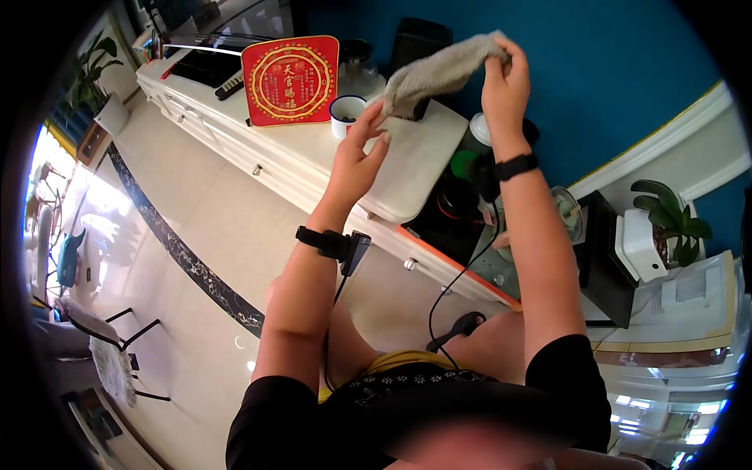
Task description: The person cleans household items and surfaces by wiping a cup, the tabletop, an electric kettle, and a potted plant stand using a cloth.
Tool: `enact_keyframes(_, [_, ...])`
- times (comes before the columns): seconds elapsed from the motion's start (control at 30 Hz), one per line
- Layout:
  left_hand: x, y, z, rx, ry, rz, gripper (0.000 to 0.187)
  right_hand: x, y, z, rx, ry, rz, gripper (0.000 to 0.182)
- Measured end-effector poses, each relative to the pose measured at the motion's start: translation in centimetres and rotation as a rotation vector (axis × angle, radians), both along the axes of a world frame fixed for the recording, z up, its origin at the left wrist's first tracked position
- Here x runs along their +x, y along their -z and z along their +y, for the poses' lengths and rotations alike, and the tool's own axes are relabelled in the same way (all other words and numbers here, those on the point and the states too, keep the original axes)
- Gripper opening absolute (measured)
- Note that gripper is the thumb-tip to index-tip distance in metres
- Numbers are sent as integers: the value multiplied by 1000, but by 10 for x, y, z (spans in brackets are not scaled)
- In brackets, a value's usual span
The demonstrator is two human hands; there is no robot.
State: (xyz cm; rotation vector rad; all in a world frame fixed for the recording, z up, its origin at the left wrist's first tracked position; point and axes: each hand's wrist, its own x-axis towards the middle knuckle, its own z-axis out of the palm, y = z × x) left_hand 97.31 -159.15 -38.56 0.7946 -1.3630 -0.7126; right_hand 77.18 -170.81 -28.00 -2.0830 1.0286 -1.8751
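Observation:
A grey-beige cloth (442, 70) stretches between my two hands above the right end of the white cabinet top. My right hand (505, 82) pinches its upper right end between thumb and fingers. At the lower left end, my left hand (362, 157) has its fingertips on the cloth, apparently gripping it; the thumb stands apart, and the exact hold is partly hidden. Just beside the left fingers is a white enamel mug (345, 125) with a dark rim and something dark inside. A square red sign with gold Chinese characters (290, 82) stands left of the mug.
The white cabinet (415, 176) runs along the blue wall. A remote control (229, 86) lies left of the sign. Right of the cabinet are a white lid (480, 129), dark items and a potted plant (666, 215). A black cable (439, 301) hangs near my right arm.

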Motion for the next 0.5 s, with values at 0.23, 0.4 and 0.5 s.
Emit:
enact_keyframes(0.23, [-20,-4,-14,-7,102,24,69,72,-20,-78,-99,263,428,47])
enact_keyframes(0.4, [-24,8,-25,81,132,20,69,80,-20,-73,103,436,871,69])
enact_keyframes(0.5, [-27,10,-23,122,161,1,70,76,-17,-85,108,345,924,69])
